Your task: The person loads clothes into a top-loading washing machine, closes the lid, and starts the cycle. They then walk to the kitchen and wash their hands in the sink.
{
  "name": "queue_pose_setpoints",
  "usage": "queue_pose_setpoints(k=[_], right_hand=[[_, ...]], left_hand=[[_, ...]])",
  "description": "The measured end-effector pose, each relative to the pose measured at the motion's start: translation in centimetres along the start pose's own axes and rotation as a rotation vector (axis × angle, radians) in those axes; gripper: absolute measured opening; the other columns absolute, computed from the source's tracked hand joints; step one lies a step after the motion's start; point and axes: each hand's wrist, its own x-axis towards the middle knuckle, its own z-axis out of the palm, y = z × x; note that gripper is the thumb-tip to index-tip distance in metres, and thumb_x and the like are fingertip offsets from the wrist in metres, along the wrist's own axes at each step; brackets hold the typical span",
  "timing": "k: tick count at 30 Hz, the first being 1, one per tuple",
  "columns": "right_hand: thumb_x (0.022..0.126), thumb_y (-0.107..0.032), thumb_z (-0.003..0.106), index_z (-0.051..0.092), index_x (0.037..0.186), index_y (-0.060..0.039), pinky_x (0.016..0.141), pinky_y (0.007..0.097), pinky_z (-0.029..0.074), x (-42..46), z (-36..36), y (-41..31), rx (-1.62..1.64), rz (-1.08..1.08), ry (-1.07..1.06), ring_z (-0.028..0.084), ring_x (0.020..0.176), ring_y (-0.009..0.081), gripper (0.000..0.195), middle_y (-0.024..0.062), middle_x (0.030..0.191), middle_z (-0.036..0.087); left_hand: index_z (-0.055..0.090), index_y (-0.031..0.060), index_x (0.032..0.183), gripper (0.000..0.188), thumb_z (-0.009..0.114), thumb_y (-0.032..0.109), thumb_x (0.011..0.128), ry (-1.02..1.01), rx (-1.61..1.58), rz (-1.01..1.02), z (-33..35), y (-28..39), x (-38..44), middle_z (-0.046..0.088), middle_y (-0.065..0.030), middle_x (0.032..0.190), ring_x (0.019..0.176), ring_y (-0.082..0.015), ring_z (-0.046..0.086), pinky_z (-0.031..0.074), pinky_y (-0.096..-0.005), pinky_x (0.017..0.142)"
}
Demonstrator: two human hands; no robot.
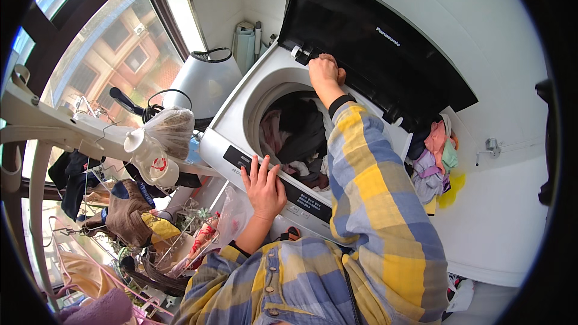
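A top-loading washing machine (220, 143) stands before me with its black Panasonic lid (361, 40) raised. Dark and pinkish laundry (302, 131) fills the drum. My left hand (265, 192) rests palm down on the front control panel (311, 203), fingers slightly apart and holding nothing. Across the drum opening reaches my right arm. At the rear edge, by the lid's hinge, my right hand (324, 72) is closed around a brown cloth (342, 75); most of the cloth is hidden by the fist.
Colourful clothes (433, 158) lie in a heap right of the machine, near a wall tap (492, 146). On the left, a white rack arm (67, 122) carries hanging socks (128, 216) and a bagged item (174, 133). A silver-grey container (203, 81) stands by the window.
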Motion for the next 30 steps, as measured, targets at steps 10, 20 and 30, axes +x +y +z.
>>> queue_pose_setpoints(k=[10, 20, 30], right_hand=[[0.093, -0.012, 0.061, 0.072, 0.099, 0.0031, 0.076, 0.0305, 0.057, -9.8, -4.3, 6.4, 1.944, -0.139, -0.62, 0.071, 0.081, 0.0154, 0.02, 0.0092, 0.093, 0.074], [0.101, -0.026, 0.055, 0.052, 0.135, -0.0001, 0.091, 0.0341, 0.057, -29.1, -5.4, 5.9, 2.687, -0.487, -0.296, 0.067, 0.109, 0.0247, 0.043, 0.0142, 0.121, 0.066], [0.105, -0.018, 0.046, 0.05, 0.133, -0.0042, 0.105, 0.0378, 0.049, -32.8, -3.9, 5.3, 3.11, -0.283, -0.417, 0.059, 0.12, 0.0233, 0.032, 0.011, 0.131, 0.059]], left_hand=[[0.068, 0.0084, 0.113, 0.03, 0.059, 0.01, 0.084, 0.027, 0.016, 0.004, 0.0, -0.1, -0.2, 0.058, -0.0107, 0.138, 0.142, -0.0356, 0.04, 0.016, -0.058, 0.12], [0.043, 0.0022, 0.143, 0.059, 0.065, 0.003, 0.087, -0.27, -0.728, 0.072, -0.6, 5.2, 0.9, 0.046, -0.0186, 0.149, 0.145, -0.0341, 0.035, 0.021, -0.0485, 0.12], [0.023, 0.0057, 0.155, 0.068, 0.061, 0.02, 0.101, -0.621, -1.533, -0.318, 0.9, 11.5, -2.4, 0.042, -0.0067, 0.149, 0.136, -0.018, 0.042, 0.036, -0.0331, 0.112]])
